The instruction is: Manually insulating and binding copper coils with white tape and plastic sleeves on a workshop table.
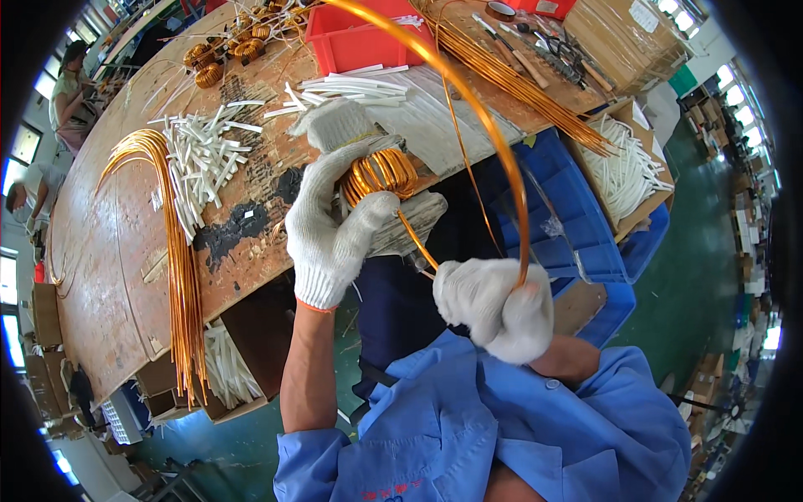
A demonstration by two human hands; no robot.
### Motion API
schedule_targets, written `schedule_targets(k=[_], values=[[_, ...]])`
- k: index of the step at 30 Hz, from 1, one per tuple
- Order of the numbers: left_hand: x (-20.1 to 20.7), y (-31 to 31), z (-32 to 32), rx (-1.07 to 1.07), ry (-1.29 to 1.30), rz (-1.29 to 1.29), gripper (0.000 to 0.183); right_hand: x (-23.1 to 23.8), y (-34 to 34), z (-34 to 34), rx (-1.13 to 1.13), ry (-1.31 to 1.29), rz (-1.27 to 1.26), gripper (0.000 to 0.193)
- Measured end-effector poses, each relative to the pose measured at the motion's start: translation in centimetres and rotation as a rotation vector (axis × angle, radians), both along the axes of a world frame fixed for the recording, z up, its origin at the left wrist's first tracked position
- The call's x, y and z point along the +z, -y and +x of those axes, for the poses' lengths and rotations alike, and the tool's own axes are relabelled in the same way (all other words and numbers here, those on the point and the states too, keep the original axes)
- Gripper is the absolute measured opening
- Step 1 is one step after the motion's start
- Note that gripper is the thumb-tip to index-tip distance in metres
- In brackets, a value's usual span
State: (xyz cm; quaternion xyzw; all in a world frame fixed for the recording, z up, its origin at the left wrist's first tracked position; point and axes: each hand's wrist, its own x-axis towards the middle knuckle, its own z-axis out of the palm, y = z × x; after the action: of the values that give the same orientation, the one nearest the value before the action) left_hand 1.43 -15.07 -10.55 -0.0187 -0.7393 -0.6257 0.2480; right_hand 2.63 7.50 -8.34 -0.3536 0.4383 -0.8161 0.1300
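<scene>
My left hand [322, 230], in a white knit glove, is closed round a ring-shaped coil [381, 174] wound with copper wire, its thumb at the coil's near side. A short straight length of copper wire [416, 238] runs from the coil to my right hand [498, 308]. That hand, also gloved, is closed on the wire. From it a long loop of copper wire [518, 201] arcs up past the top of the picture. Below the coil, at the table edge, sits a worn greyish block [422, 219], partly hidden by my left hand.
A bent bundle of copper wires [180, 268] hangs over the table edge at left, beside loose white tubes [205, 159]. Wound coils [201, 57] and a red bin [360, 46] stand farther back. Hand tools [527, 63], blue crates [560, 213] and a tube-filled carton [623, 171] lie right.
</scene>
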Motion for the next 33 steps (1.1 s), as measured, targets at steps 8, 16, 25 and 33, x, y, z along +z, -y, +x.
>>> schedule_targets(k=[8,16,25,33], values=[[1.4,-0.2,0.5,0.122,0.124,-0.378,0.048,-3.4,1.4,2.0,-0.108,-0.043,0.000,0.071],[2.9,2.5,-3.5,0.289,0.340,-0.908,0.052,0.8,0.1,4.5,0.031,0.453,-0.174,0.057],[5.6,-5.6,2.9,-0.310,-0.372,-1.058,0.046,9.9,-5.4,-2.6,-0.341,0.148,0.061,0.040],[9.5,-5.3,3.5,-0.352,-0.226,-0.500,0.030,8.6,-0.8,-20.7,-0.115,0.147,0.147,0.032]])
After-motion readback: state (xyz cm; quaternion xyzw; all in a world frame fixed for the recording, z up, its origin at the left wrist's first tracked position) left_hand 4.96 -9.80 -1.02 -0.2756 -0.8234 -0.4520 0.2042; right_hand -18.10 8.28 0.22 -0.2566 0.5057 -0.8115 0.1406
